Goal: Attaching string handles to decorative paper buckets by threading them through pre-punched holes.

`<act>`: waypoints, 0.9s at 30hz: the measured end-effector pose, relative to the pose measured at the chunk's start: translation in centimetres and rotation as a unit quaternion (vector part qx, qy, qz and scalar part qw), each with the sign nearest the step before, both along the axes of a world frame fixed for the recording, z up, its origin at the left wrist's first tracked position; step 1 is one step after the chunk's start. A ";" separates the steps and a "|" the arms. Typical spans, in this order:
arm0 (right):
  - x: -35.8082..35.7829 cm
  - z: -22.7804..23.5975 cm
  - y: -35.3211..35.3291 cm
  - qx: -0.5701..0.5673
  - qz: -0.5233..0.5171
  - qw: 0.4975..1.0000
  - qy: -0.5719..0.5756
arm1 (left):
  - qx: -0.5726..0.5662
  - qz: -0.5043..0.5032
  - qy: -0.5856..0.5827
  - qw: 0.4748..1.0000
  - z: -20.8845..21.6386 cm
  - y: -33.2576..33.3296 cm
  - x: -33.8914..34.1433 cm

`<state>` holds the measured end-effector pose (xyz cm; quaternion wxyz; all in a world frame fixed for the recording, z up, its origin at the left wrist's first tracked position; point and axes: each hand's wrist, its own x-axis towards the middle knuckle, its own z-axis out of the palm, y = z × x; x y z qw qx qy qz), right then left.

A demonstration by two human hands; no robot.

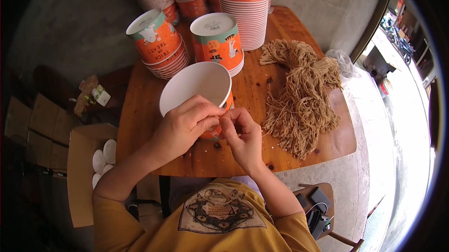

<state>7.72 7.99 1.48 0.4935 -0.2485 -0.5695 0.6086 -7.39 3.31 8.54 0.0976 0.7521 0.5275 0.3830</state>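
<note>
An orange paper bucket (pixel 187 83) with a white inside stands at the middle of the wooden table, its wide mouth tilted toward me. My left hand (pixel 187 122) is closed in a pinch in front of the bucket's near right side. Thumb and fingers of my right hand (pixel 244 139) are pressed together just beside the left fingertips. Whatever sits between the fingertips is too small and too covered to make out. To the right of my hands lies a large pile of tan twisted cords (pixel 304 97).
Upside-down bucket stacks (pixel 156 41) (pixel 217 41) stand behind the bucket, with a tall stack (pixel 243 23) at the back. A cardboard box (pixel 82 172) holding white round things is at the table's left. A stool (pixel 306 191) with dark devices stands at lower right.
</note>
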 end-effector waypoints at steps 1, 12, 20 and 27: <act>0.0 0.1 0.0 0.000 0.000 1.000 0.000 | 0.000 0.000 0.000 1.000 0.0 -0.1 0.0; 0.3 0.2 0.4 0.006 0.025 1.000 -0.014 | 0.010 0.015 0.058 0.998 0.4 -0.3 0.1; 0.2 0.1 0.3 -0.029 0.039 0.998 -0.032 | -0.017 0.014 0.006 1.000 0.2 -0.3 -0.2; -0.8 -0.4 0.6 0.020 -0.032 0.999 0.006 | -0.130 0.036 -0.126 0.983 0.4 -0.2 -0.1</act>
